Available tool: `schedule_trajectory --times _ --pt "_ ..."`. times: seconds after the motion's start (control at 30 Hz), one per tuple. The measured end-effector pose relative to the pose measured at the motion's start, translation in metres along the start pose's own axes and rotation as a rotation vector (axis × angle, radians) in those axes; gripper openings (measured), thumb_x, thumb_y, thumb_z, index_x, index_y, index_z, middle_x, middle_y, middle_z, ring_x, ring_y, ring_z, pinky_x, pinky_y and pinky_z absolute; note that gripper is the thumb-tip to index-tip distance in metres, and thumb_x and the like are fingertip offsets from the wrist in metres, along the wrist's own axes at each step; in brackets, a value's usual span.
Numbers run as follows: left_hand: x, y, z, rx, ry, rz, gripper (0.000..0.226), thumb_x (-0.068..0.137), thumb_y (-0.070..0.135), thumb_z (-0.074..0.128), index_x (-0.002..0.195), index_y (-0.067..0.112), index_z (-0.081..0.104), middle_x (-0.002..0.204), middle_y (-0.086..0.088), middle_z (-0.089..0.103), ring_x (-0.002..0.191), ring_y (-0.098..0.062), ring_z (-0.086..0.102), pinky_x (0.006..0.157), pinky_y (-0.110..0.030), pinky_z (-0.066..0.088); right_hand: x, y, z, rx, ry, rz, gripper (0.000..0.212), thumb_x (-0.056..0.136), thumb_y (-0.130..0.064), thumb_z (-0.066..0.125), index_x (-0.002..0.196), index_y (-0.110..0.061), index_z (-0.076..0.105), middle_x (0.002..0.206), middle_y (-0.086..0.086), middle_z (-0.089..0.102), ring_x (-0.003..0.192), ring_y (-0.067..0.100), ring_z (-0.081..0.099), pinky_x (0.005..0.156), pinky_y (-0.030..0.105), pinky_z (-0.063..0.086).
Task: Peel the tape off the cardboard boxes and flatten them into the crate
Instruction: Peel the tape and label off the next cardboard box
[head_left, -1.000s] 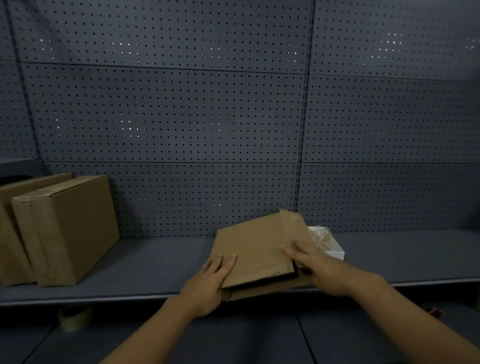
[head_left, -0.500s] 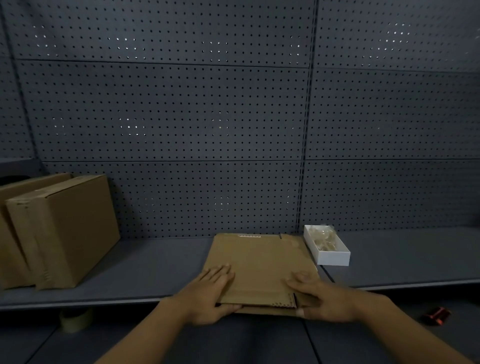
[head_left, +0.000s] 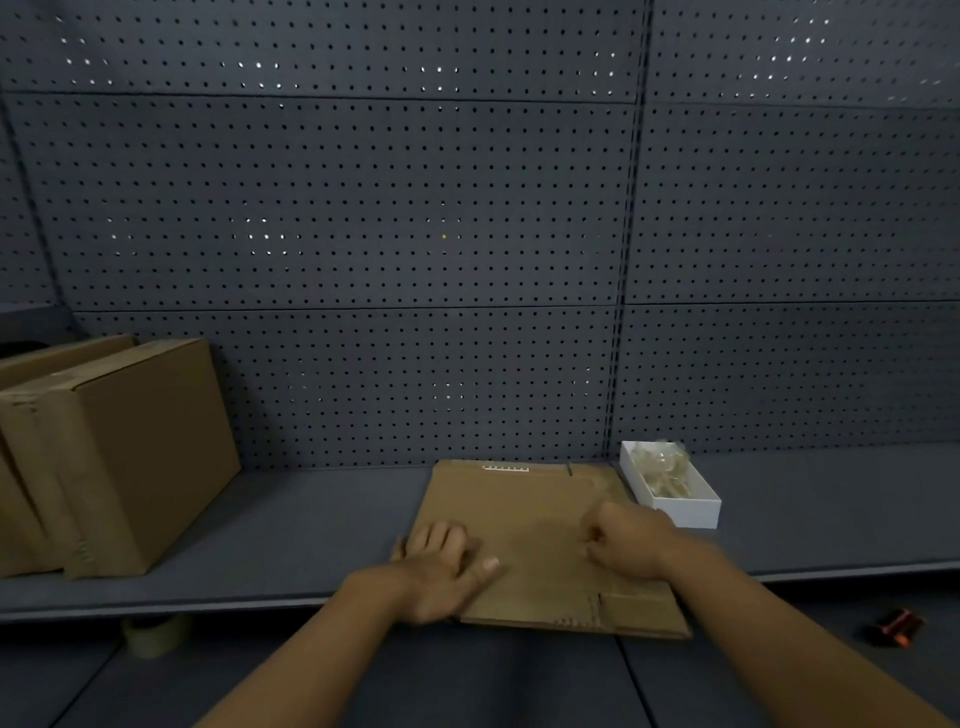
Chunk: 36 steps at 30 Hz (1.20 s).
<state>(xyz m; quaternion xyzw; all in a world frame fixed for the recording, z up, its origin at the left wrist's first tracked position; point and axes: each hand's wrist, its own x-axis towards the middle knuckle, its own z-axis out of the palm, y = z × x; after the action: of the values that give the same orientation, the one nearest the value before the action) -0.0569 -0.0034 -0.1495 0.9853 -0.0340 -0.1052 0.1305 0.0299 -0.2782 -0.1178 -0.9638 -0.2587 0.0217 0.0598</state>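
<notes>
- Brown taped-up cardboard boxes (head_left: 124, 457) are standing at the far left of the grey metal shelf (head_left: 322, 525), well apart from both hands, so the left arm is looking like the nearer one for grabbing them.
- Left hand (head_left: 441, 566) is pressing down on the flattened brown cardboard sheet (head_left: 540, 525), fingers mostly straight, gripping nothing.
- That sheet is lying flat right under both hands, long axis running away toward the pegboard, front edge hanging over the shelf lip.
- Right hand (head_left: 628, 545) is resting knuckles-down on it, fingers curled, holding nothing I can see.
- No crate showing anywhere.
</notes>
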Motion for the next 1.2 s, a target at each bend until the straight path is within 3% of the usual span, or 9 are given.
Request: schedule_trajectory --times 0.13,0.3,0.4,0.57,0.7,0.83,1.0,1.13,1.2 --pt "0.014 -0.004 0.005 0.046 0.069 -0.031 0.069 0.095 0.08 0.016 0.133 0.024 0.033 0.146 0.002 0.025 0.144 -0.024 0.017 0.122 -0.054 0.014 0.009 0.008 0.004 -0.005 0.043 0.038 0.025 0.095 -0.043 0.064 0.082 -0.024 0.055 0.089 -0.004 0.065 0.083 0.014 0.059 0.061 0.028 0.036" --pt "0.017 -0.002 0.006 0.071 0.087 -0.055 0.064 0.097 0.077 0.019 0.132 0.025 0.032 0.143 0.001 0.027 0.139 -0.025 0.02 0.119 -0.052 0.017 0.012 0.024 0.022 0.336 -0.024 0.056 0.023 0.098 -0.042 0.064 0.095 -0.024 0.051 0.101 -0.001 0.063 0.094 0.019 0.062 0.086 0.039 0.052" --pt "0.021 0.0 0.003 0.075 0.085 -0.076 0.066 0.095 0.078 0.019 0.137 0.029 0.032 0.144 0.001 0.026 0.139 -0.027 0.02 0.119 -0.053 0.016 0.011 0.027 0.034 0.383 0.052 0.055 0.02 0.1 -0.045 0.059 0.098 -0.027 0.051 0.103 0.0 0.06 0.095 0.019 0.059 0.089 0.042 0.052" --pt "0.033 0.005 -0.002 0.066 0.105 -0.129 0.078 0.088 0.088 0.015 0.149 0.042 0.028 0.151 -0.002 0.024 0.14 -0.033 0.019 0.118 -0.053 0.015 0.014 0.018 0.04 0.384 0.162 0.081 0.038 0.095 -0.067 0.051 0.09 -0.029 0.047 0.092 -0.009 0.059 0.09 0.013 0.056 0.086 0.035 0.043" --pt "0.036 0.005 0.006 0.018 0.244 -0.14 0.073 0.089 0.088 0.018 0.143 0.044 0.035 0.144 -0.001 0.031 0.136 -0.03 0.024 0.116 -0.05 0.02 0.015 0.012 0.05 0.306 0.335 0.113 0.037 0.097 -0.059 0.052 0.082 -0.026 0.047 0.076 -0.006 0.059 0.073 0.011 0.056 0.073 0.036 0.048" --pt "0.039 0.001 0.018 -0.068 0.455 -0.296 0.067 0.099 0.072 0.022 0.149 0.03 0.036 0.158 -0.016 0.028 0.147 -0.037 0.021 0.121 -0.053 0.02 0.014 0.009 0.062 0.222 0.578 0.173 0.03 0.097 -0.042 0.056 0.079 -0.025 0.04 0.082 -0.005 0.051 0.076 0.018 0.051 0.068 0.036 0.041" --pt "0.045 -0.001 0.015 -0.073 0.388 -0.344 0.096 0.096 0.079 0.018 0.164 0.012 0.01 0.167 -0.018 0.025 0.155 -0.034 0.018 0.127 -0.054 0.004 0.014 0.014 0.063 0.15 0.594 0.306 0.02 0.094 -0.031 0.059 0.088 -0.016 0.047 0.099 0.007 0.053 0.094 0.024 0.048 0.085 0.038 0.044" --pt "0.044 -0.002 0.011 -0.087 0.383 -0.352 0.103 0.095 0.081 0.021 0.164 0.006 0.009 0.166 -0.015 0.025 0.151 -0.034 0.022 0.124 -0.049 0.017 0.009 0.013 0.068 0.135 0.654 0.401 0.026 0.088 -0.029 0.069 0.084 -0.009 0.053 0.093 0.016 0.056 0.089 0.034 0.051 0.077 0.043 0.046" --pt "0.044 0.0 0.007 -0.099 0.38 -0.355 0.104 0.093 0.083 0.025 0.163 0.007 0.011 0.163 -0.014 0.028 0.147 -0.035 0.025 0.12 -0.047 0.021 0.004 0.011 0.069 0.127 0.631 0.461 0.03 0.089 -0.034 0.068 0.091 -0.006 0.056 0.097 0.016 0.057 0.093 0.036 0.052 0.08 0.043 0.045"
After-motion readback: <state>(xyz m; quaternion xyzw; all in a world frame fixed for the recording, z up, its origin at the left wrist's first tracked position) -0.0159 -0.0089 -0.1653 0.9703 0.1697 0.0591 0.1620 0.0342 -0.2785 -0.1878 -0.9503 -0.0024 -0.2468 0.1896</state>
